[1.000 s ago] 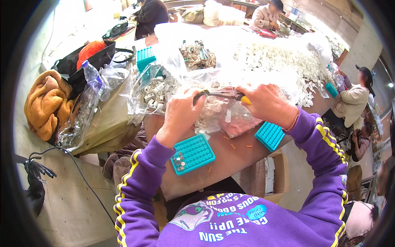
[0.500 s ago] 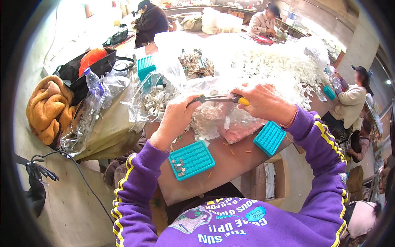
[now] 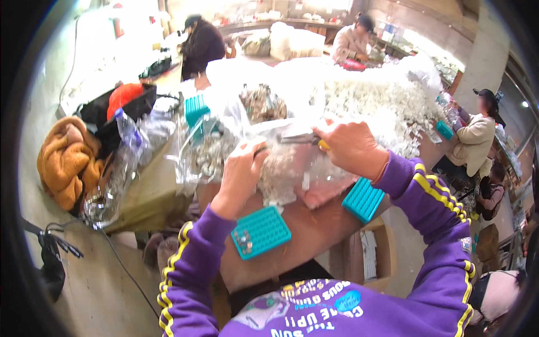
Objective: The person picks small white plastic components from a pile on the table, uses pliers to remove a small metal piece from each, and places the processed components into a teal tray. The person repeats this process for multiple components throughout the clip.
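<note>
My right hand [image 3: 355,147] is closed around a pair of pliers [image 3: 298,138] with a yellow handle, its jaws pointing left. My left hand [image 3: 242,175] has thumb and forefinger pressed together on a small dark piece [image 3: 260,150], too blurred to name. A short gap separates the plier tips from the left fingers. Below the hands lie clear plastic bags [image 3: 278,171] with pale contents and a pinkish packet [image 3: 328,188]. Nearer me is a teal tray [image 3: 264,230] of small cells, with several small round metallic pieces at its left end. Another teal tray [image 3: 364,199] sits under my right wrist.
White plastic pieces [image 3: 365,101] are heaped at the far right. An open bag of small pale parts [image 3: 205,149] stands left of my hands, near stacked teal trays [image 3: 196,109]. A cardboard box [image 3: 383,253] is below the table edge. Several people work around.
The plier jaws have come away from the piece in my left fingers, leaving a gap. The whole view has shifted slightly, so the trays sit lower in it.
</note>
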{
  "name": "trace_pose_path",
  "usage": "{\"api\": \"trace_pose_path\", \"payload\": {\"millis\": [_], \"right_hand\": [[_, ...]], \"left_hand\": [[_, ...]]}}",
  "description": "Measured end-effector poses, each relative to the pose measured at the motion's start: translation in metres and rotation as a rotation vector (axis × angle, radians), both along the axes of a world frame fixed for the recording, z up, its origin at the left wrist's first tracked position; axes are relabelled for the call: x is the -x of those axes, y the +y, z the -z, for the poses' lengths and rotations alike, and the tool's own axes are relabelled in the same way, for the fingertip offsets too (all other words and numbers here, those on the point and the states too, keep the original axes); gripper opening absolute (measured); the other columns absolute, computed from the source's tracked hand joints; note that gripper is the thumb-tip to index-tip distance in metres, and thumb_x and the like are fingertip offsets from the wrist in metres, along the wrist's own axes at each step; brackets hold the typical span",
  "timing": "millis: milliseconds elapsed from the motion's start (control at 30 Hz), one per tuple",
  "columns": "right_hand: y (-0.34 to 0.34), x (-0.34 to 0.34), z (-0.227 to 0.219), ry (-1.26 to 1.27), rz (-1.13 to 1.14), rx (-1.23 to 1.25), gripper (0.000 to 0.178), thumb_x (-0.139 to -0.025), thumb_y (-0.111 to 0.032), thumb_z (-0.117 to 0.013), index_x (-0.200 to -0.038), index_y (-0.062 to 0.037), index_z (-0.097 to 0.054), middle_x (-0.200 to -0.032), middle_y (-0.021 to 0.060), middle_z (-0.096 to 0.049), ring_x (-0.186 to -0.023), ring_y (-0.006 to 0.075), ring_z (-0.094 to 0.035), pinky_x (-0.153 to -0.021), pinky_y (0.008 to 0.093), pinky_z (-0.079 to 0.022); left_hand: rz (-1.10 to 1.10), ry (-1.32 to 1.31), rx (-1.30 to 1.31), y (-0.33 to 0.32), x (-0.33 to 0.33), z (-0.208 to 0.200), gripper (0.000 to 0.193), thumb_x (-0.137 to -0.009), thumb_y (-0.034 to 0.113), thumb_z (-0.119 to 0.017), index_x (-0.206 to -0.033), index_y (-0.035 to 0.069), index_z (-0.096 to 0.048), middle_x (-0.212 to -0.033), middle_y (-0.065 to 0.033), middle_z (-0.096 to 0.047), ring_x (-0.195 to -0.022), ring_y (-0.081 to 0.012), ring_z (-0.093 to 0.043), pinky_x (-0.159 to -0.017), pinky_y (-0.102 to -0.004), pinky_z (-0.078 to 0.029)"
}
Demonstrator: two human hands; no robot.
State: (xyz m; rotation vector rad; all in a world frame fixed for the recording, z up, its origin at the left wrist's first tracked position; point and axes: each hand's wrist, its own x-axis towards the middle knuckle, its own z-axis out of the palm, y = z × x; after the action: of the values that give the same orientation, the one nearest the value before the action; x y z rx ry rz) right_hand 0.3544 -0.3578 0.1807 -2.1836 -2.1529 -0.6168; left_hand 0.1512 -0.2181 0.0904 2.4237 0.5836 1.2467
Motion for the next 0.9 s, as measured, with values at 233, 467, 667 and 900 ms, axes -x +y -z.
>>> {"api": "trace_pose_path", "payload": {"millis": [233, 467, 667, 900], "right_hand": [[-0.007, -0.022, 0.001, 0.17, -0.011, -0.07, 0.023, -0.083, -0.023, -0.06, -0.102, -0.0098, -0.064, -0.08, 0.015, -0.068, -0.076, 0.0357, -0.068, -0.063, 0.0476, -0.053], [-0.018, -0.014, 0.052, 0.607, -0.229, -0.057, 0.044, -0.081, -0.029, -0.069, -0.117, -0.0045, -0.061, -0.096, 0.0197, -0.067, -0.098, 0.0366, -0.064, -0.087, 0.0438, -0.05], [0.002, -0.007, 0.033, 0.87, -0.246, -0.11, 0.047, -0.081, -0.026, -0.071, -0.121, -0.0037, -0.06, -0.101, 0.0194, -0.068, -0.095, 0.0344, -0.066, -0.083, 0.0396, -0.051], [0.019, 0.013, 0.028, 0.943, -0.334, -0.257, 0.05, -0.082, -0.03, -0.072, -0.122, -0.0044, -0.059, -0.099, 0.0191, -0.067, -0.091, 0.0355, -0.066, -0.078, 0.0406, -0.051]], "left_hand": [[0.03, -0.011, 0.209, 0.023, 0.018, 0.005, 0.027, -0.087, 0.008, -0.066, -0.113, 0.0, -0.063, -0.097, -0.0189, -0.068, -0.09, -0.031, -0.067, -0.08, -0.0374, -0.052], [0.083, -0.071, 0.21, 0.022, 0.021, 0.005, 0.021, -0.085, 0.009, -0.069, -0.105, 0.0, -0.067, -0.096, -0.0138, -0.069, -0.088, -0.0217, -0.067, -0.079, -0.0313, -0.051], [0.111, -0.106, 0.445, 0.018, 0.014, 0.008, 0.025, -0.089, 0.01, -0.067, -0.112, 0.002, -0.065, -0.092, -0.0063, -0.067, -0.079, -0.0125, -0.062, -0.071, -0.0267, -0.05], [0.166, -0.171, 0.482, 0.013, 0.012, 0.012, 0.024, -0.088, 0.009, -0.068, -0.111, 0.003, -0.065, -0.091, -0.0042, -0.067, -0.082, -0.0099, -0.061, -0.072, -0.0255, -0.049]]}}
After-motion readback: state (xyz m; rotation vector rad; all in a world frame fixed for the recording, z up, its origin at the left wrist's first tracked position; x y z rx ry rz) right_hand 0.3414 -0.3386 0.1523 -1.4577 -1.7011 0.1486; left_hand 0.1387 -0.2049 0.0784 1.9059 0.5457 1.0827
